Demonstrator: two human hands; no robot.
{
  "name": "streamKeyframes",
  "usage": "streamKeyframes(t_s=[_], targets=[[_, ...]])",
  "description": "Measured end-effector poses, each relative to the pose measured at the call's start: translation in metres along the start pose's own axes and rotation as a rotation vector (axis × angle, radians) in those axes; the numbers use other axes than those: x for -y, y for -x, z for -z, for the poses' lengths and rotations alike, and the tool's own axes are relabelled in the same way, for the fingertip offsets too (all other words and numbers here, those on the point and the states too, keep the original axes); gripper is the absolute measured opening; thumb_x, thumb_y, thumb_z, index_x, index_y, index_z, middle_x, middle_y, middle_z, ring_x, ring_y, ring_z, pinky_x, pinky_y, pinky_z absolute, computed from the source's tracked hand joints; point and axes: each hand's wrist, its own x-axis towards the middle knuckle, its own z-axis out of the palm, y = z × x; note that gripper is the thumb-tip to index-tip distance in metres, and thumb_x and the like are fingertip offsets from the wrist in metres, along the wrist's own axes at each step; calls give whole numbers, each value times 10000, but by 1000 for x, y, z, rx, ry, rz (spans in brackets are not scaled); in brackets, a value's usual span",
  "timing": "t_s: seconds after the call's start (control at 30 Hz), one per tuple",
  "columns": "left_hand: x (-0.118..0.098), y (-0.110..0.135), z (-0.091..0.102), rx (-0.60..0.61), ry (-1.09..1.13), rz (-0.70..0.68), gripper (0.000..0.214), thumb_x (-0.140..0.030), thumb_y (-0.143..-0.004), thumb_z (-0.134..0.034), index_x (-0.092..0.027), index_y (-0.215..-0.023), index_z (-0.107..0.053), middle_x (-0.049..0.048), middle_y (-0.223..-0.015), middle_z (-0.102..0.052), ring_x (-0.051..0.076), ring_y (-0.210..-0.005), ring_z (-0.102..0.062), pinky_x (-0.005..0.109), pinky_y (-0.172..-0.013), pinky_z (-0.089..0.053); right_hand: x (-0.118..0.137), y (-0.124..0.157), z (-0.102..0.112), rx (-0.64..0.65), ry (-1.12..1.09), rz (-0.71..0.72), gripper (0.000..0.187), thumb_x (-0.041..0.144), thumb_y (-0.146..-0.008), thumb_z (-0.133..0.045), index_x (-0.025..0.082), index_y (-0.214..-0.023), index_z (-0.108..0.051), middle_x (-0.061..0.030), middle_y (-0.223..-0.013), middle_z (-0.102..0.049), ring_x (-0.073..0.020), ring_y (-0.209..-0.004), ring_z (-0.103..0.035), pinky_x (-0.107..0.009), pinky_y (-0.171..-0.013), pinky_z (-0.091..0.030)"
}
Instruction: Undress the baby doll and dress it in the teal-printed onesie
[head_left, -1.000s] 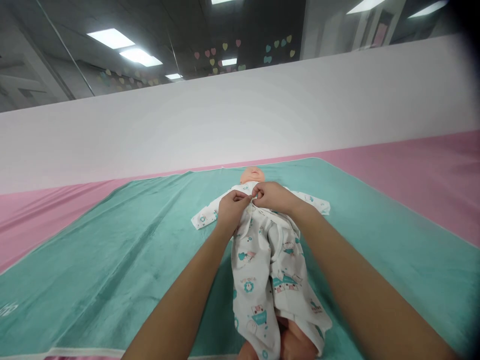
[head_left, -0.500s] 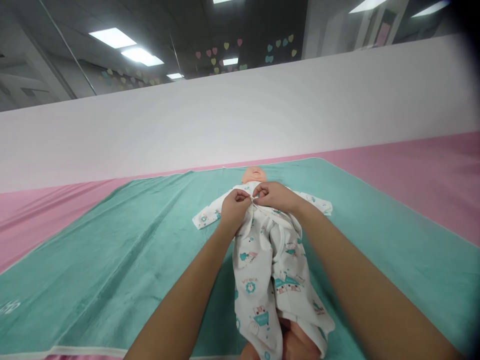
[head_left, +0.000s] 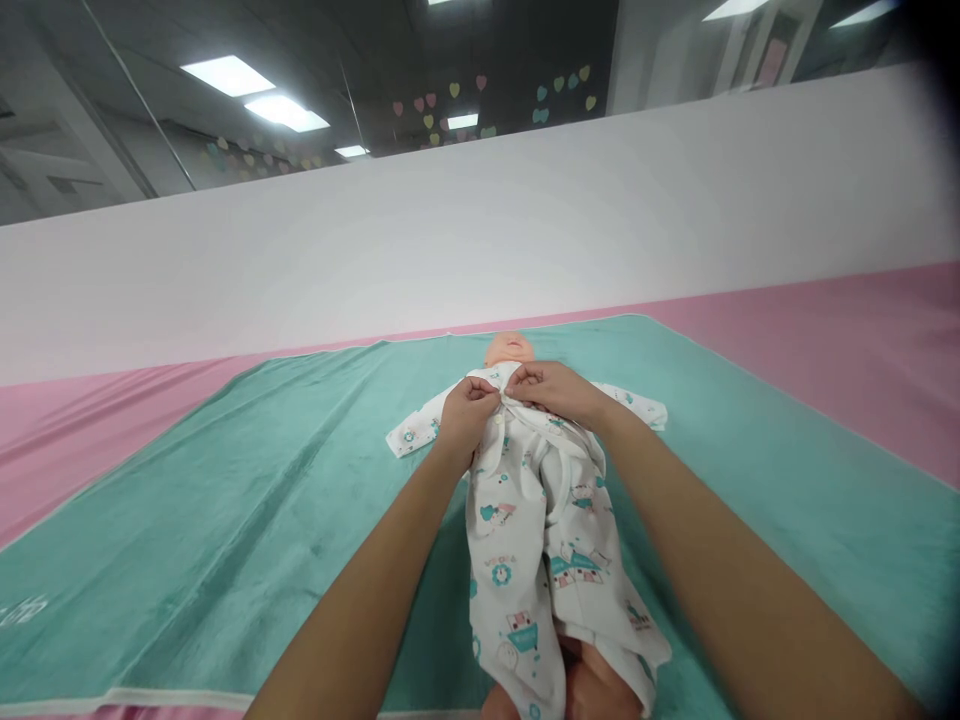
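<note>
A baby doll [head_left: 508, 350] lies on its back, with its vinyl head at the far end and its bare feet [head_left: 592, 690] showing past the hem. It wears a white printed cotton sleepsuit [head_left: 517, 570] with teal and pink motifs and outstretched sleeves. At the doll's chest, my left hand [head_left: 469, 418] pinches the garment's front edge. My right hand [head_left: 556, 392] grips the overlapping edge beside it, and the fingers of both hands nearly meet. Any fastening under my fingertips is hidden.
The doll lies on a teal plush blanket [head_left: 225, 570], which is spread over a pink mat [head_left: 832, 380]. Behind the mat stands a low white wall [head_left: 465, 230]. Beyond it, glass shows ceiling lights and paper hearts.
Both hands stay at the doll's chest, holding the garment's edges, with only slight shifts. The view has moved a little, and the garment's front below my hands lies slightly smoother.
</note>
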Motion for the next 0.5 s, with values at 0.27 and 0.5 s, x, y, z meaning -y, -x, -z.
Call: streamKeyframes(t_s=[0.27,0.5], targets=[[-3,1,-1,15,160,47,189,-207,-597,-648,-182,-715,-503,-52,-614,-539,75,-520,-478,189,-521,-354,1,0,2,50,-15,30,286,433,-683,-646,199,-841,-603,65,-569,-439,-73,-473,-379,-213,-435,-269],[-7,4,-2,17,171,70,184,-206,-599,-649,-180,-696,-495,-62,-580,-504,65,-501,-448,183,-504,-339,1,-2,1,55,63,21,267,365,-661,-651,209,-857,-559,78,-545,-438,-75,-451,-362,-214,-420,-259]])
